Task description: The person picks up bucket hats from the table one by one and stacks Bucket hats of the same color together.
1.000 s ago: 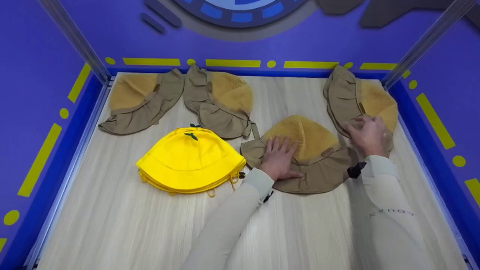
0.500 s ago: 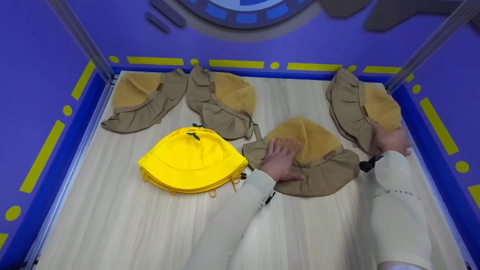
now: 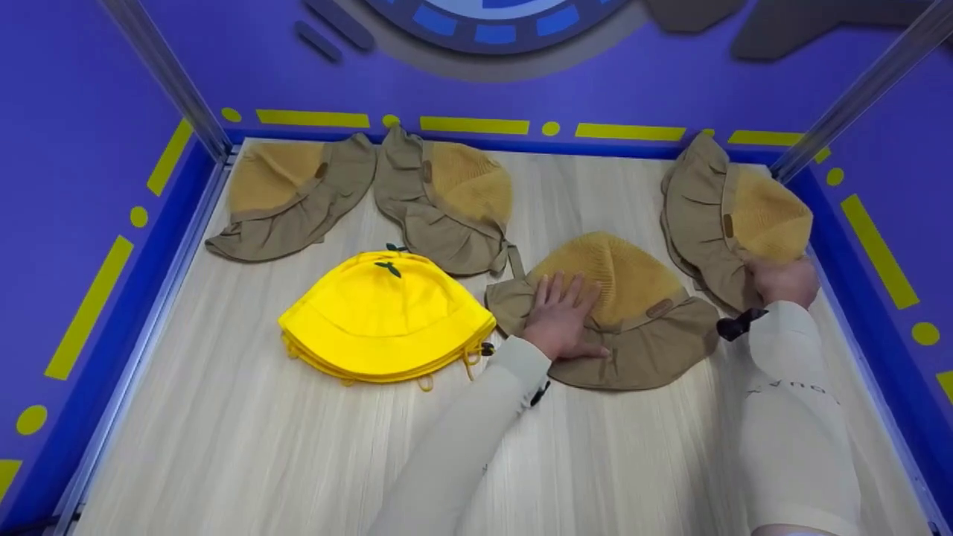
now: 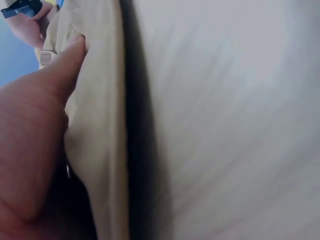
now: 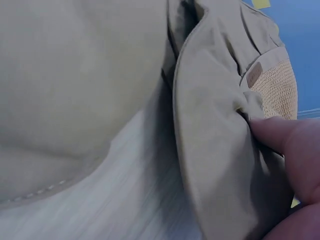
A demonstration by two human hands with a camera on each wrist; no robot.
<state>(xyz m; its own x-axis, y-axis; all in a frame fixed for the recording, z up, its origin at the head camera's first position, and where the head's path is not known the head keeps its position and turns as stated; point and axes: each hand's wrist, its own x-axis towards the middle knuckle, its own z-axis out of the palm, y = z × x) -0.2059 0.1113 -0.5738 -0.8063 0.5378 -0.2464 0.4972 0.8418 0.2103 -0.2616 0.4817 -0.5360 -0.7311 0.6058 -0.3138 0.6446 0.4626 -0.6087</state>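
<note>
A tan sun hat with a ruffled brim (image 3: 648, 346) lies in the middle right of the table. My left hand (image 3: 560, 316) rests on it with fingers spread, palm over the seam of crown and brim. At the right rear lies a similar tan sun hat (image 3: 770, 205), its crown toward the right wall. My right hand (image 3: 785, 281) grips this hat's near end where brim meets crown. In the right wrist view the thumb (image 5: 280, 132) presses into the brim cloth (image 5: 220, 125); the other fingers are mostly hidden.
Yellow bucket hats (image 3: 387, 320) with green leaf tips are stacked left of centre. Two more tan hats, one at the far left (image 3: 275, 193) and one beside it (image 3: 454, 201), lie along the back edge. Blue walls (image 3: 447, 67) enclose the table (image 3: 313, 461).
My right hand has moved from above the right rear hat to its near end and taken hold. That hat has shifted slightly right. My left hand stays on the middle hat.
</note>
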